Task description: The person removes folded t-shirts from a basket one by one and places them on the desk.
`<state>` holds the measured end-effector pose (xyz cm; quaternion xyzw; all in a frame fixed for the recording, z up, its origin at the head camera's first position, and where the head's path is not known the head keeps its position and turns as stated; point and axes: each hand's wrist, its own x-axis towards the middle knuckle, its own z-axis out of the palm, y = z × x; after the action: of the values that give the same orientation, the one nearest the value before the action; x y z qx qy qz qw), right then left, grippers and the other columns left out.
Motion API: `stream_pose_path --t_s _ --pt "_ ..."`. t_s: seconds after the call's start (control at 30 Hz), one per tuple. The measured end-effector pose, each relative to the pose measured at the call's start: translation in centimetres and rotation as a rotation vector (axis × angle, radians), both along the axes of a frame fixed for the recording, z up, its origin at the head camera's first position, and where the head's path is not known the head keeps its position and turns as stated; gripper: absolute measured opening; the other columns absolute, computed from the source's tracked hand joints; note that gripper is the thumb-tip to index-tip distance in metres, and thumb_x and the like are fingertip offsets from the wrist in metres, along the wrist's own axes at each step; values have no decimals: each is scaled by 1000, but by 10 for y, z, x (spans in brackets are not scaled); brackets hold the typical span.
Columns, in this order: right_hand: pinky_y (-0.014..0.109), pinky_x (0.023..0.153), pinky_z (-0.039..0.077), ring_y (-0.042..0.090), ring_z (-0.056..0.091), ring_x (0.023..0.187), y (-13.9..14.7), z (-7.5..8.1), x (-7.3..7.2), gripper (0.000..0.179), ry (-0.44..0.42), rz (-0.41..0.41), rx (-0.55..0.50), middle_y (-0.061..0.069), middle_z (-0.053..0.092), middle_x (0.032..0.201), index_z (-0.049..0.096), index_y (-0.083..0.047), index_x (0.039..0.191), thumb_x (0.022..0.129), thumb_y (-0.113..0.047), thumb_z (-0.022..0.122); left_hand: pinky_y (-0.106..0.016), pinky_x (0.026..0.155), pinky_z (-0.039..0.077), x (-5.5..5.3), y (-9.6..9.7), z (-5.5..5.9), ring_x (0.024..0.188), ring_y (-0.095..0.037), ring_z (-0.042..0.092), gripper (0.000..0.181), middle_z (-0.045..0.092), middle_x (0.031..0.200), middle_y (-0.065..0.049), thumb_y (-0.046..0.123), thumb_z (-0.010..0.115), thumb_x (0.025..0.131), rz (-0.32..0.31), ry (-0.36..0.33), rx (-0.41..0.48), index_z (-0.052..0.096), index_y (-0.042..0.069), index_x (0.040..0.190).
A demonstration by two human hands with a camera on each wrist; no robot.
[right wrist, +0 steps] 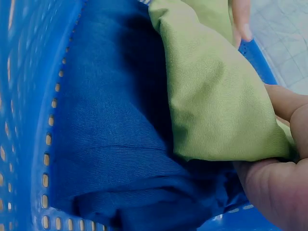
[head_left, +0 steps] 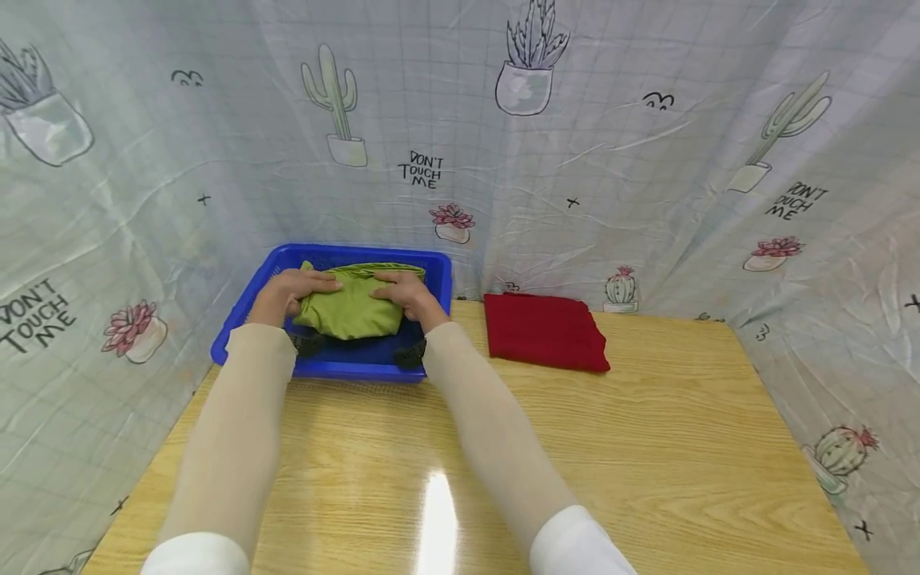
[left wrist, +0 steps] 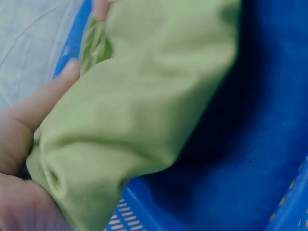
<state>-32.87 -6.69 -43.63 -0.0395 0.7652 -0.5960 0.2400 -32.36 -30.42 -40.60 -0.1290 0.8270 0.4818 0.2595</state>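
Both hands hold a folded light-green cloth (head_left: 352, 307) over a blue plastic basket (head_left: 374, 370) at the back left. My left hand (head_left: 291, 289) grips its left end, with thumb and fingers on either side of the fabric. At the other end my right hand (head_left: 408, 294) pinches the cloth, its thumb beneath the edge in the right wrist view. Under the green cloth, a dark-blue folded cloth (right wrist: 115, 134) lies in the basket. Slotted walls of the basket show in both wrist views.
A folded red cloth (head_left: 542, 331) lies on the wooden table (head_left: 647, 455) right of the basket. A pale curtain (head_left: 575, 152) printed with cacti hangs close behind the basket and along both sides.
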Motion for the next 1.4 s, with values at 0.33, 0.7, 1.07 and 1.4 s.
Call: stream_pose_path --t_s 0.33,0.7,1.07,1.4 --pt "23 77 48 14 60 112 15 23 -8 57 149 30 -36 3 38 162 57 -20 147 94 -9 74 -26 78 58 4 6 9 91 -8 69 65 15 169 -6 29 74 96 236 108 126 46 26 155" --pt "30 99 51 17 37 146 50 68 -2 62 312 67 -102 -3 47 156 57 -21 147 90 -4 77 -21 72 57 32 38 52 89 -2 64 62 9 171 -3 26 78 92 271 367 189 54 24 150" --pt "29 104 46 10 45 140 95 92 26 62 460 83 -29 -11 49 154 58 -34 145 89 -17 80 -19 58 46 70 74 66 98 -1 63 59 27 167 2 32 82 87 287 535 193 63 25 142" --pt "30 106 46 12 48 138 130 99 45 62 516 58 -25 -9 52 152 59 -34 144 89 -16 81 -23 48 38 90 100 71 58 1 57 57 42 160 0 35 83 85 229 584 220 66 25 138"
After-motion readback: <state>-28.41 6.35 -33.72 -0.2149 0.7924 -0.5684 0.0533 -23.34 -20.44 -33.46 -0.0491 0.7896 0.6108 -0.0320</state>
